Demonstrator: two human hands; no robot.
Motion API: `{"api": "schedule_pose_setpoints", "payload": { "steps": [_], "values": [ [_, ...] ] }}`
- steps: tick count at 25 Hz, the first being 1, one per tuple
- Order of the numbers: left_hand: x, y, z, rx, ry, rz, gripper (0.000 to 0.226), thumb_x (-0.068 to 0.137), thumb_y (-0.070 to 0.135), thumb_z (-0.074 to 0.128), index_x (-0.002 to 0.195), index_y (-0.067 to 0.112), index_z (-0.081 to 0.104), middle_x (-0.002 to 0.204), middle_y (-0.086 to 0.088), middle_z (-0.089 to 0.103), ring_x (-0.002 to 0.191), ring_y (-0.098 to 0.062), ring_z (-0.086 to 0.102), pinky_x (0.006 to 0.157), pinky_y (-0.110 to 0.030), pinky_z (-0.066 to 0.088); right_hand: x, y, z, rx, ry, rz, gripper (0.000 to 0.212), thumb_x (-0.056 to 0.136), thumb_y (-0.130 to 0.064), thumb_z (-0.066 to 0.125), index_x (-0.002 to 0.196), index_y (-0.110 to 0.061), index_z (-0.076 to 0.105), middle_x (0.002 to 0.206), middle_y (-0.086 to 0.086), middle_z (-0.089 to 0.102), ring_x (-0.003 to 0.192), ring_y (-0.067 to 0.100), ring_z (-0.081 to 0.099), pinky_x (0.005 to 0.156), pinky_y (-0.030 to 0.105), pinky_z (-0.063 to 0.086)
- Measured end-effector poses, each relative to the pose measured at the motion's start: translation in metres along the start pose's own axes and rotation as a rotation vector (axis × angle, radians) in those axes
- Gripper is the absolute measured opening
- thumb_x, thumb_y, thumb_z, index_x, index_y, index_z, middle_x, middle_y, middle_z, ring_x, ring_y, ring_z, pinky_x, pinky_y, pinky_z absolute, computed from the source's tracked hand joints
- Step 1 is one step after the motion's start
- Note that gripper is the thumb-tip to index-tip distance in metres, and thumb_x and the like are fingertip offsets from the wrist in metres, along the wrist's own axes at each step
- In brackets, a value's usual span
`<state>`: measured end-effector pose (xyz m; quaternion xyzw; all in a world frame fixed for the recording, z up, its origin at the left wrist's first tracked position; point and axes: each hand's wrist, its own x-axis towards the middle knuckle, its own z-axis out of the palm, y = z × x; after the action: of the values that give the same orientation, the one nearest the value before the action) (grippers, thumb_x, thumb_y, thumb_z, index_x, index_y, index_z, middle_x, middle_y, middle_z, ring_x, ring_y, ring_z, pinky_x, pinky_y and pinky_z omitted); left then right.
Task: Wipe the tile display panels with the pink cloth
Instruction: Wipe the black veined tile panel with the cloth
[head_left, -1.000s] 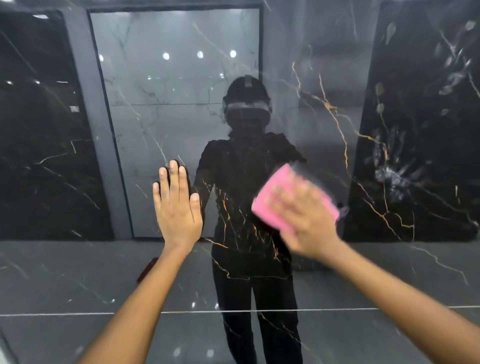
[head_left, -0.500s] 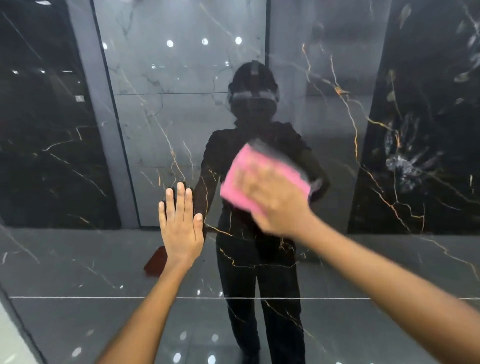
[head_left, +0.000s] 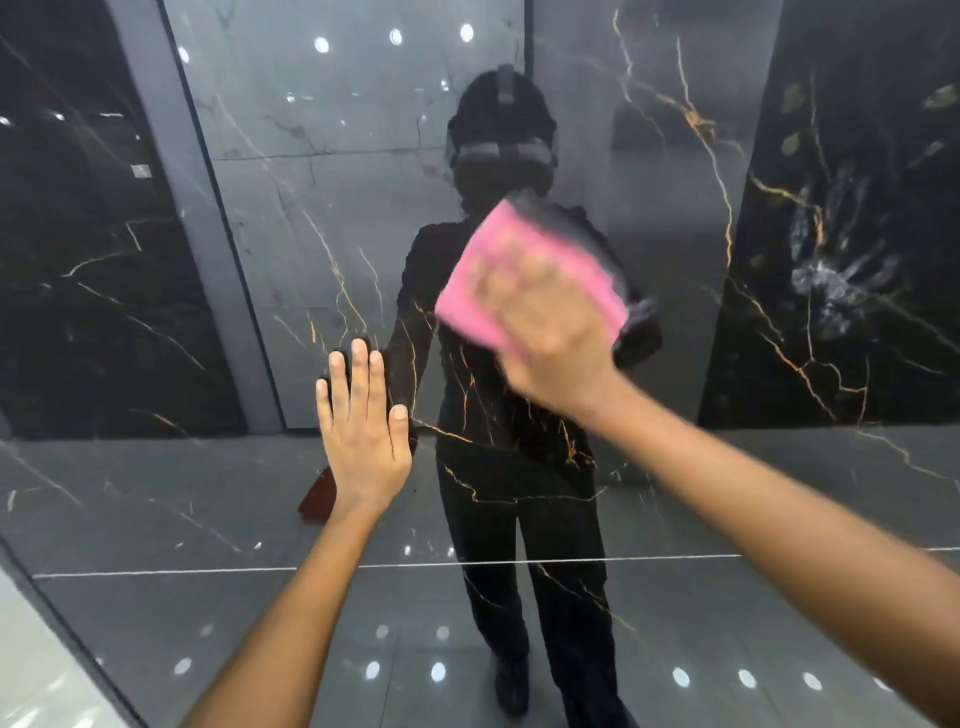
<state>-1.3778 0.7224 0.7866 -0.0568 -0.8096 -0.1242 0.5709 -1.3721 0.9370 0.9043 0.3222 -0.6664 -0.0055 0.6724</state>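
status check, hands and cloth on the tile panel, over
Left hand flat, fingers straight, braced on glossy black gold-veined tile panel. Right hand blurred, presses folded pink cloth against panel. Nothing in the way on the panel.

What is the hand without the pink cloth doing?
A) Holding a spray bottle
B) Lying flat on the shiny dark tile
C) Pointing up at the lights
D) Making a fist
B: the left hand lies flat, fingers straight, against the glossy dark marble tile panel, while the right hand presses the pink cloth.
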Motion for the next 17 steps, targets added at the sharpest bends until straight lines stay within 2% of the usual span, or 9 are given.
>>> {"api": "schedule_pose_setpoints", "payload": {
  "steps": [2,4,5,7,9,12,13,15,17],
  "values": [
    [-0.005,0.001,0.003,-0.004,-0.001,-0.037,0.057,0.098,0.025,0.029,0.151,0.007,0.021,0.158,-0.011,0.023,0.151,-0.019,-0.003,0.121,-0.035,-0.004,-0.083,-0.063,0.009,0.06,-0.264,-0.308,0.051,0.067,0.004,0.057,0.116,-0.004,0.068,0.12,0.015,0.063,0.106,0.024,0.051,0.094,0.03,0.039],
    [-0.014,0.003,0.006,0.001,0.014,-0.067,0.055,0.099,0.025,0.028,0.151,0.009,0.021,0.161,-0.005,0.016,0.15,-0.023,0.003,0.121,-0.036,-0.003,-0.15,-0.094,-0.009,0.139,-0.584,-0.63,0.061,0.068,-0.005,0.075,0.127,-0.006,0.061,0.132,0.009,0.059,0.127,0.022,0.043,0.121,0.037,0.014],
    [-0.017,0.003,0.008,0.005,0.021,-0.063,0.055,0.099,0.026,0.027,0.151,0.01,0.021,0.163,0.0,0.007,0.15,-0.021,0.002,0.121,-0.036,-0.002,-0.163,-0.088,-0.017,0.163,-0.64,-0.706,0.059,0.072,-0.008,0.074,0.129,-0.008,0.059,0.136,0.006,0.057,0.133,0.021,0.04,0.122,0.039,0.001],
    [-0.017,0.001,0.008,0.005,0.031,-0.05,0.053,0.101,0.03,0.022,0.151,0.01,0.021,0.163,0.01,-0.006,0.151,-0.016,-0.004,0.121,-0.036,-0.002,-0.15,-0.05,-0.022,0.242,-0.557,-0.629,0.053,0.078,0.001,0.055,0.13,-0.009,0.057,0.133,0.009,0.059,0.132,0.023,0.041,0.122,0.036,0.004],
    [-0.016,0.0,0.01,-0.005,0.042,-0.051,0.053,0.103,0.033,0.016,0.151,0.01,0.021,0.163,0.012,-0.007,0.15,-0.014,-0.006,0.122,-0.035,-0.003,-0.095,0.009,-0.025,0.121,-0.322,-0.34,0.054,0.078,0.004,0.043,0.129,-0.006,0.057,0.129,0.013,0.062,0.128,0.028,0.045,0.119,0.038,0.018],
    [-0.018,0.002,0.011,0.005,0.067,-0.058,0.054,0.101,0.028,0.023,0.151,0.008,0.022,0.162,-0.003,0.012,0.15,-0.015,-0.006,0.122,-0.035,-0.003,-0.043,0.035,-0.018,-0.015,-0.081,0.131,0.054,0.073,0.0,0.049,0.124,-0.007,0.064,0.131,0.01,0.06,0.132,0.027,0.044,0.114,0.041,0.025],
    [-0.019,0.002,0.01,0.007,0.075,-0.058,0.054,0.1,0.026,0.026,0.151,0.007,0.023,0.16,-0.007,0.019,0.15,-0.015,-0.006,0.122,-0.035,-0.003,-0.053,0.016,-0.012,-0.032,-0.064,0.133,0.056,0.071,0.001,0.05,0.125,-0.007,0.064,0.13,0.012,0.061,0.13,0.028,0.046,0.111,0.041,0.03],
    [-0.018,0.001,0.01,0.005,0.079,-0.046,0.055,0.099,0.025,0.027,0.151,0.007,0.023,0.157,-0.008,0.024,0.15,-0.014,-0.007,0.122,-0.035,-0.003,-0.124,-0.041,-0.002,0.024,-0.26,-0.111,0.063,0.069,0.003,0.05,0.131,-0.008,0.056,0.129,0.013,0.061,0.126,0.028,0.048,0.11,0.038,0.032],
    [-0.017,-0.001,0.011,-0.005,0.073,-0.037,0.055,0.099,0.025,0.026,0.151,0.007,0.023,0.157,-0.009,0.024,0.15,-0.015,-0.007,0.122,-0.036,-0.003,-0.2,-0.08,-0.017,0.094,-0.557,-0.479,0.068,0.073,0.0,0.055,0.139,-0.013,0.046,0.14,0.006,0.052,0.133,0.022,0.038,0.121,0.036,0.011]
  ]
}}
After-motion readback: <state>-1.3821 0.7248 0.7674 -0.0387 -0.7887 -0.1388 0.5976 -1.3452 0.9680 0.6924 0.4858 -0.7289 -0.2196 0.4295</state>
